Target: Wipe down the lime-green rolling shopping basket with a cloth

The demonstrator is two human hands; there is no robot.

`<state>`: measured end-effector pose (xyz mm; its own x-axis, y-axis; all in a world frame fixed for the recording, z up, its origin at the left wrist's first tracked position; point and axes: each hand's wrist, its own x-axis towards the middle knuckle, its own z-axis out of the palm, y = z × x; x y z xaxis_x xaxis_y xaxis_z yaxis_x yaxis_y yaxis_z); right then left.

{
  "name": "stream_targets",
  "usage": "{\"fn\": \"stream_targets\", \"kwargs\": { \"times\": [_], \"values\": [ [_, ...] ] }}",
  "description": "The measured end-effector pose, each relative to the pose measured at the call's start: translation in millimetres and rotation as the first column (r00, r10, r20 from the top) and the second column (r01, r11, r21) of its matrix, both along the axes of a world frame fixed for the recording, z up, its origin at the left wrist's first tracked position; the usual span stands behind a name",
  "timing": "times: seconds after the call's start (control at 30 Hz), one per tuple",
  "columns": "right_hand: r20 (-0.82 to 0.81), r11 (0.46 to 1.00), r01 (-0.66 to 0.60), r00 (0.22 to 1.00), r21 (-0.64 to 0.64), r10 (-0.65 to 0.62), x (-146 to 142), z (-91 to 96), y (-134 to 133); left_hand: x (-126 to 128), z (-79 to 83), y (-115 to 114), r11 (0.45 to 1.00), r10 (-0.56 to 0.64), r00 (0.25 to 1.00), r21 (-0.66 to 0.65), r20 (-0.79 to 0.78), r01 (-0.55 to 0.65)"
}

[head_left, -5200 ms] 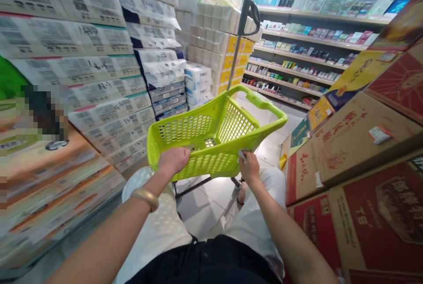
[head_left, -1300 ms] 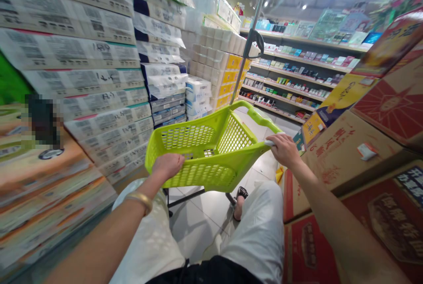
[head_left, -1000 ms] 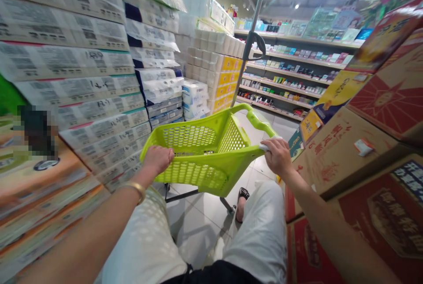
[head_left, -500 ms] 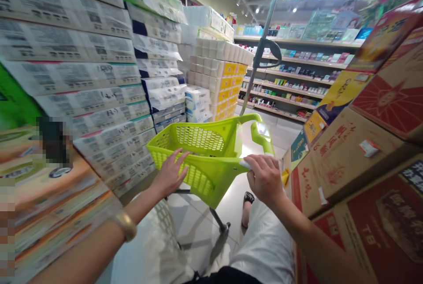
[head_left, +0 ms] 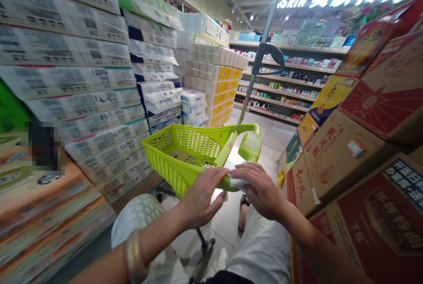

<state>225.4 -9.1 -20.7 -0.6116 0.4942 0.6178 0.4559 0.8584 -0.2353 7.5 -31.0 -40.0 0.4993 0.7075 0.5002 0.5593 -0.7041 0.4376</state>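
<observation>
A lime-green shopping cart (head_left: pixel 185 145) with perforated basket walls stands tilted across my view in front of my legs. My right hand (head_left: pixel 259 187) is closed around the white part of its handle (head_left: pixel 238 182). Close beside it, my left hand (head_left: pixel 206 193) is wrapped over the green end of the handle bar, thumb underneath; a gold bangle (head_left: pixel 135 255) circles that wrist. The basket's visible floor shows only its mesh. Part of a wheeled leg (head_left: pixel 205 242) shows below the basket.
Tall stacks of wrapped paper packs (head_left: pixel 99 81) rise on my left, with orange packs (head_left: pixel 49 222) nearer. Cardboard cartons (head_left: pixel 343 151) crowd the right side. A slanted grey pole (head_left: pixel 251 94) with a looped dark grip stands beyond the cart. Stocked shelves (head_left: pixel 287 79) line the back.
My left hand has moved right, from beside the basket wall onto the handle bar next to my right hand. The cart has turned, and its handle is nearer to me.
</observation>
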Motion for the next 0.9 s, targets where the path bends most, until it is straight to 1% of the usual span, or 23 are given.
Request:
{"fn": "stream_targets", "kwargs": {
  "times": [0.07,0.17,0.23,0.33,0.4,0.5,0.6,0.73,0.83,0.9],
  "values": [
    [-0.034,0.999,-0.007,0.999,-0.048,0.006,12,-2.8,13,4,4.4,-3,1.000,0.003,1.000,-0.009,0.015,-0.003],
    [-0.080,0.995,0.046,0.995,-0.084,-0.052,25,-6.4,36,10,7.6,-4,0.999,0.039,0.996,-0.032,0.076,-0.036],
    [-0.103,0.993,0.083,0.990,-0.086,-0.092,29,-7.4,55,13,6.3,-2,0.995,0.083,0.988,-0.060,0.130,-0.075],
    [-0.136,0.983,0.152,0.977,-0.105,-0.166,31,-6.7,85,15,0.9,3,0.988,0.142,0.972,-0.083,0.187,-0.128],
    [-0.150,0.973,0.195,0.966,-0.124,-0.212,30,-4.6,102,16,-2.1,5,0.986,0.159,0.965,-0.084,0.210,-0.145],
    [-0.115,0.974,0.194,0.971,-0.121,-0.207,26,1.4,119,15,-3.2,3,0.985,0.161,0.960,-0.096,0.230,-0.143],
    [-0.006,0.984,0.146,0.989,-0.105,-0.148,19,10.6,119,13,-2.0,-1,0.983,0.172,0.952,-0.106,0.254,-0.149],
    [0.174,0.993,0.048,0.984,-0.106,-0.029,9,22.6,102,10,-2.1,-6,0.980,0.189,0.940,-0.112,0.285,-0.163],
    [0.215,0.993,0.025,0.977,-0.111,-0.001,5,26.8,95,6,-2.9,-8,0.980,0.190,0.934,-0.115,0.302,-0.162],
    [0.205,0.993,0.031,0.979,-0.112,-0.008,3,27.6,97,4,-2.7,-7,0.980,0.190,0.932,-0.124,0.307,-0.159]
  ]
}}
